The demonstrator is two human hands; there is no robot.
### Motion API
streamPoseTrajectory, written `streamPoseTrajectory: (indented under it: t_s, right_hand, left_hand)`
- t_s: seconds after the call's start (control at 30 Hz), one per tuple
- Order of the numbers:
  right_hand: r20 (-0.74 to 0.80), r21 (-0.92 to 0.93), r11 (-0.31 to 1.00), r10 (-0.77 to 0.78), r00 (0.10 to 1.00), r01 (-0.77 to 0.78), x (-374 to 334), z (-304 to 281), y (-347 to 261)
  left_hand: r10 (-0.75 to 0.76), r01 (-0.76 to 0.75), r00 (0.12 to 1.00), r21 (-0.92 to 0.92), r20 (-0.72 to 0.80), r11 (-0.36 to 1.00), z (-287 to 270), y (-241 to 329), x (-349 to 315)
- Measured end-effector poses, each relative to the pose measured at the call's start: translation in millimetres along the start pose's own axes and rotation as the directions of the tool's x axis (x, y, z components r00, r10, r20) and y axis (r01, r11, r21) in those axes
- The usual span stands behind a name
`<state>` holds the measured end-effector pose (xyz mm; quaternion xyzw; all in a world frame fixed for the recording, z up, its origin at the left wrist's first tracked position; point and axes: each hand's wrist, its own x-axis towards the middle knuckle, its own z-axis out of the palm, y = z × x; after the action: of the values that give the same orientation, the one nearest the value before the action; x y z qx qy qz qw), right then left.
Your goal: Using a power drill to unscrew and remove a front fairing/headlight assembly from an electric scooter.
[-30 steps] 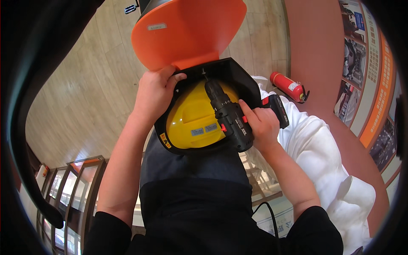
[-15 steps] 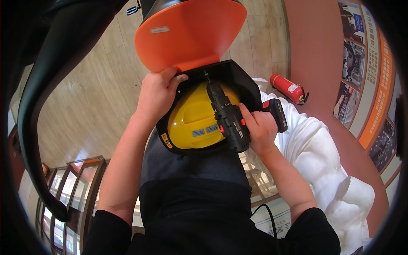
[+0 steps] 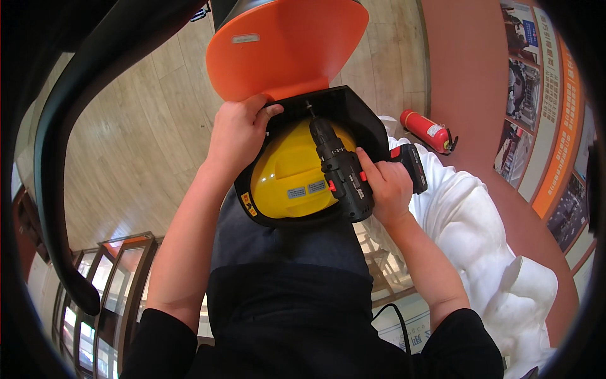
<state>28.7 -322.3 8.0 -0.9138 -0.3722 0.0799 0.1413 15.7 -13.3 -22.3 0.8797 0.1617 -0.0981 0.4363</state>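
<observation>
My right hand (image 3: 391, 189) is wrapped round the grip of a black cordless drill (image 3: 344, 170), its index finger by the red switch. The drill's thin bit points away from me, toward the far wall of a black casing (image 3: 369, 117). Whether the tip touches that wall I cannot tell. My left hand (image 3: 237, 132) holds the casing's far left edge, thumb inside, fingers at the rim. Within the casing rests a yellow hard hat (image 3: 278, 167), partly covered by the drill. Beyond the casing, at its far edge, stands a curved orange panel (image 3: 284, 54).
A red fire extinguisher (image 3: 426, 129) lies at the right, beside a large white sculpted form (image 3: 473, 234). Farther right is a wall with picture panels (image 3: 524, 95). Wooden-framed glass doors (image 3: 123, 278) show at the lower left. A black curved bar (image 3: 53, 158) spans the left.
The drill, casing and orange panel sit slightly farther right and up in the picture. Both hands keep the same holds.
</observation>
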Motion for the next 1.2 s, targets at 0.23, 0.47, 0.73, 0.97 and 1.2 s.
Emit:
streamPoseTrajectory:
  t_s: [0.23, 0.47, 0.73, 0.97, 1.2]
  right_hand:
    - [-0.009, -0.013, 1.000, -0.008, 1.000, 0.008, 3.6, -4.8, -2.8]
    - [0.056, 0.009, 1.000, 0.020, 0.998, -0.021, 3.0, -6.2, 0.3]
    - [0.014, -0.013, 1.000, 0.015, 1.000, -0.015, -1.4, 0.0, 0.6]
    - [0.009, -0.004, 1.000, 0.026, 1.000, -0.026, -2.8, 1.9, -0.6]
    - [0.003, 0.002, 1.000, 0.026, 1.000, -0.026, -2.2, 1.2, -0.1]
  left_hand:
    - [-0.067, 0.068, 0.997, -0.031, 0.038, 0.997, -4.3, 4.4, 0.3]
    - [-0.065, 0.066, 0.997, -0.026, 0.039, 0.997, -3.6, 7.0, 1.0]
    - [-0.033, 0.034, 0.999, -0.031, 0.033, 0.999, -3.4, 6.5, 2.5]
    - [-0.017, 0.018, 1.000, -0.029, 0.026, 0.999, -0.2, 1.8, 1.5]
    - [-0.031, 0.032, 0.999, -0.028, 0.040, 0.999, -0.7, 3.1, 1.6]
